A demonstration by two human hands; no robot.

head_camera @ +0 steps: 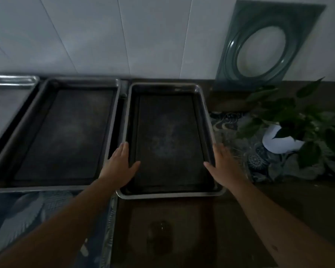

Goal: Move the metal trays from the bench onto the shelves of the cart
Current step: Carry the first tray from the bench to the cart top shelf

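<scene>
— What is nearest to the camera?

— Two bare forearms reach forward over the dark counter (182, 225). The left hand (118, 165) and the right hand (223, 163) are at the two long sides of the right tray (168, 136), one hand on each side, near its front end.

— Are the fingers closed on it?

— No. On both hands the fingers are straight and together, and each thumb points inward over the rim. The left hand lies between this tray and the middle tray (66, 132). I cannot tell if the palms already touch the rim or are just beside it. I judge that the grip is not yet made.

— How does the tray lie?

— Its long axis runs away from the person, toward the tiled wall (104, 35). Its short front edge is the near one. Both hands are about equally near, so a lift with two hands from the sides fits well.

— And farther away?

— A third tray (6, 97) is at the far left, partly out of view. A plant (298, 117) in a white pot stands to the right, and a green frame (263, 45) leans on the wall. The cart is not in view.
</scene>
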